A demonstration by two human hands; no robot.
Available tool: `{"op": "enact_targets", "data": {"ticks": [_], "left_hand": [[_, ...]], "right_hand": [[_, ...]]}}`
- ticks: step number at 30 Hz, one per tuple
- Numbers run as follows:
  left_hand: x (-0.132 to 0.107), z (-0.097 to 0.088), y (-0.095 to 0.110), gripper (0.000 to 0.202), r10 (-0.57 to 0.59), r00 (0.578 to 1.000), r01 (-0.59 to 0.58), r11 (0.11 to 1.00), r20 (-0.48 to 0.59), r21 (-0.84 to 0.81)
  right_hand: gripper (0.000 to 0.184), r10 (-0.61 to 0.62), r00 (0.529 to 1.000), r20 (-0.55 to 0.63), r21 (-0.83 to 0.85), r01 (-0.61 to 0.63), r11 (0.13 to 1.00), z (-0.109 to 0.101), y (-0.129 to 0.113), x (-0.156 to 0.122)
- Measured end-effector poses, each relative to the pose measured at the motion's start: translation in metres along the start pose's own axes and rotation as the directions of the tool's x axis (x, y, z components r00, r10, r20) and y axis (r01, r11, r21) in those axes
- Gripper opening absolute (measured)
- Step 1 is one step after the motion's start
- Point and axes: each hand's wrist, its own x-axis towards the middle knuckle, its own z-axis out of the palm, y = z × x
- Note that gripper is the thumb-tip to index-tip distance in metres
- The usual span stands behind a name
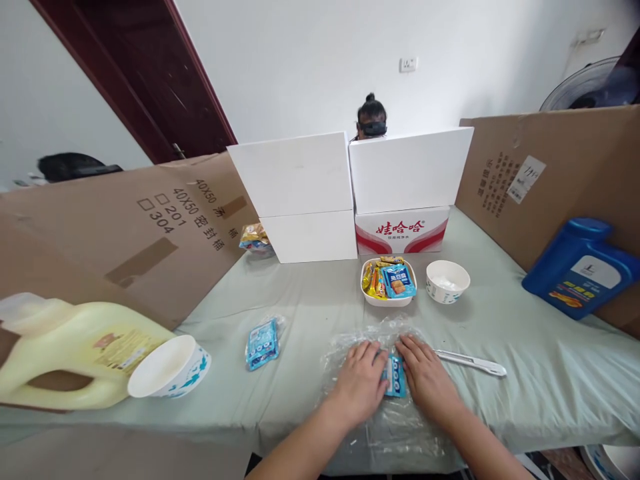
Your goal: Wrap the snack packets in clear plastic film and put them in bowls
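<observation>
My left hand (359, 379) and right hand (426, 372) lie flat, fingers stretched out, closed around nothing, with a blue packet (397, 379) between them, probably to steady it and the crinkled clear plastic (337, 345); I can't tell whether it's inside. At three o'clock, just beside my right hand, lies a white cutter (475, 362), perhaps for easy reach. The snack tray (386, 303) sits at twelve, a paper bowl (447, 295) at one. Near nine, well apart, are bagged packets (263, 345).

Resembled a plain room in a home; included a dark red door (155, 73), a wall socket (409, 65), a fan (590, 85) and a cloth-covered table (310, 300).
</observation>
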Motion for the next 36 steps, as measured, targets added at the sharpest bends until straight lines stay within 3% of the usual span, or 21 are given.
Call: {"op": "enact_targets", "data": {"ticks": [2, 7, 12, 16, 19, 21, 24, 27, 28, 30, 32, 36], "left_hand": [[0.003, 0.002, -0.005, 0.046, -0.071, 0.997, 0.071, 0.997, 0.034, 0.011], [0.001, -0.004, -0.008, 0.054, -0.161, 0.980, 0.165, 0.986, 0.119, -0.027], [-0.002, -0.021, -0.002, 0.041, -0.199, 0.935, 0.231, 0.970, 0.293, -0.079], [0.001, -0.043, -0.004, 0.027, -0.166, 0.902, 0.212, 0.974, 0.399, -0.075], [0.011, -0.057, -0.012, 0.017, -0.119, 0.904, 0.193, 0.971, 0.411, -0.143], [0.019, -0.058, -0.019, 0.012, -0.149, 0.928, 0.250, 0.928, 0.340, -0.276], [0.027, -0.044, -0.023, 0.029, -0.225, 0.956, 0.292, 0.747, 0.187, -0.596], [0.025, -0.018, -0.014, 0.041, -0.267, 0.957, 0.243, 0.516, 0.115, -0.821], [0.023, -0.009, -0.009, 0.042, -0.283, 0.953, 0.237, 0.467, 0.110, -0.852], [0.017, 0.008, 0.000, 0.042, -0.305, 0.946, 0.237, 0.422, 0.109, -0.875], [0.011, 0.021, 0.004, 0.042, -0.303, 0.948, 0.233, 0.448, 0.098, -0.863], [0.004, 0.037, 0.000, 0.042, -0.273, 0.962, 0.182, 0.600, 0.015, -0.779]], "right_hand": [[0.042, 0.003, 1.000, 0.026, -0.030, -0.002, 1.000, 0.006, 0.003, -0.002], [0.042, 0.030, 0.999, 0.035, -0.031, -0.029, 0.999, 0.005, 0.000, -0.003], [0.041, 0.049, 0.997, 0.058, -0.026, -0.047, 0.999, 0.001, -0.005, -0.001], [0.039, 0.078, 0.995, 0.060, 0.019, -0.080, 0.997, 0.001, -0.008, 0.000], [0.036, 0.088, 0.996, 0.019, 0.148, -0.090, 0.985, -0.001, -0.007, 0.000], [0.033, 0.113, 0.992, -0.049, 0.324, -0.091, 0.942, -0.008, -0.007, -0.002], [0.033, 0.236, 0.967, -0.099, 0.652, -0.116, 0.749, -0.021, -0.013, -0.005], [0.042, 0.244, 0.969, 0.037, 0.874, -0.150, 0.462, -0.030, -0.025, -0.007], [0.045, 0.220, 0.971, 0.096, 0.892, -0.182, 0.413, -0.030, -0.029, -0.007], [0.039, 0.209, 0.956, 0.204, 0.857, -0.278, 0.433, -0.030, -0.032, -0.007], [0.025, 0.251, 0.934, 0.253, 0.769, -0.352, 0.534, -0.030, -0.028, -0.006], [0.020, 0.318, 0.935, 0.155, 0.617, -0.343, 0.709, -0.055, 0.006, 0.020]]}}
